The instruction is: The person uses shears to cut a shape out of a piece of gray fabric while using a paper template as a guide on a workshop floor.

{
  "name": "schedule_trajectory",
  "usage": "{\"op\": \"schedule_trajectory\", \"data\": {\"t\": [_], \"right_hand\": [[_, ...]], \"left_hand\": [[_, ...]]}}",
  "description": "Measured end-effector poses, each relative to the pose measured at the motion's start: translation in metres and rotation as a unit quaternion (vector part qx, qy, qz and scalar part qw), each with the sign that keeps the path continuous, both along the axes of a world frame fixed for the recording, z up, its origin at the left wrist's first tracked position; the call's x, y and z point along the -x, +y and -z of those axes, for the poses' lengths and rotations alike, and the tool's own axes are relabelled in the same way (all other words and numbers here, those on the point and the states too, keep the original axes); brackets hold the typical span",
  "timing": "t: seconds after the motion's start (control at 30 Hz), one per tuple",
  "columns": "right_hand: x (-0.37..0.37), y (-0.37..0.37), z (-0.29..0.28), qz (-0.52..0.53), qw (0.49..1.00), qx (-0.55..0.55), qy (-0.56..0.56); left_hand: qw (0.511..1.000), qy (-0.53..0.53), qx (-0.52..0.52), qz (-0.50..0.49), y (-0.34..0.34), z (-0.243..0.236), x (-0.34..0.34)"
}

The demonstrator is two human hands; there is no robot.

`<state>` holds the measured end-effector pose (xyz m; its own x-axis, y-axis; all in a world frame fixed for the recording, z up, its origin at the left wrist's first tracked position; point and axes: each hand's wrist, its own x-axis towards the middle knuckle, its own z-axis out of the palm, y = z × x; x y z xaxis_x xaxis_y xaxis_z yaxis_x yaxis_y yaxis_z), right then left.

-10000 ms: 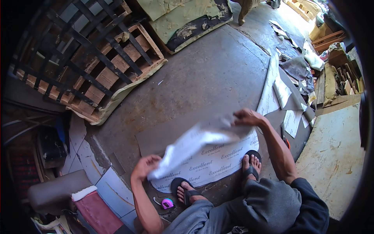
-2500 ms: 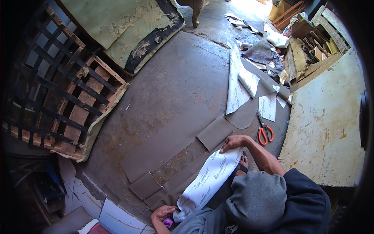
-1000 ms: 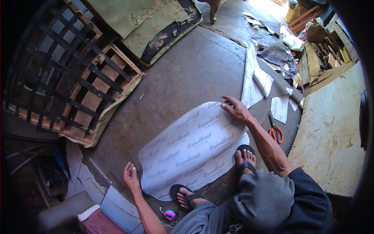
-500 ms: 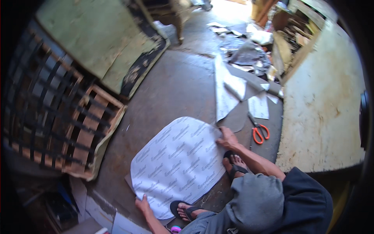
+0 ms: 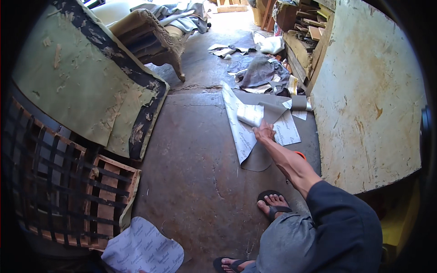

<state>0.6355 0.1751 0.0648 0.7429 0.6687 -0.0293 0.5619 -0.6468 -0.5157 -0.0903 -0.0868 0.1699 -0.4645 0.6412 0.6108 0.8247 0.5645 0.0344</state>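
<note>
My right arm reaches forward, and my right hand (image 5: 264, 131) is closed on the folded leatherette piece (image 5: 241, 136), grey on one side with a printed white backing. Part of that piece is rolled over, its white side up, just beyond my fingers. A rounded leatherette cutout (image 5: 144, 248), white backing upward, lies at the lower left, partly cut off by the picture's edge. Only a sliver of my left hand shows under it at the bottom edge, its fingers hidden. Orange-handled scissors (image 5: 300, 154) are mostly covered by my right forearm.
On the left stand a wooden frame with black webbing (image 5: 68, 182) and a worn green panel (image 5: 86, 86). A carved furniture piece (image 5: 159, 41) is beyond. Scraps (image 5: 264, 75) and wood pieces (image 5: 309, 32) pile at the far right, beside a large pale board (image 5: 364, 100).
The rounded cutout has moved from between my feet to the lower left. My right hand has let go of it, reached forward and taken hold of the folded leatherette. The view has shifted.
</note>
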Motion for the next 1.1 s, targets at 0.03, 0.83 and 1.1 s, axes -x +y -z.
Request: {"op": "schedule_trajectory", "data": {"t": [0.03,0.83,1.1], "right_hand": [[-0.015,0.008,0.008,-0.028,0.999,-0.015,-0.023],[0.076,-0.146,0.004,-0.302,0.953,-0.017,0.021],[-0.002,-0.208,0.02,-0.047,0.981,0.107,-0.157]], "left_hand": [[0.955,-0.288,0.065,0.034,0.017,-0.024,-0.053],[0.557,-0.825,-0.092,-0.018,0.053,0.149,-0.172],[0.659,-0.722,-0.173,0.119,0.102,0.067,-0.168]]}}
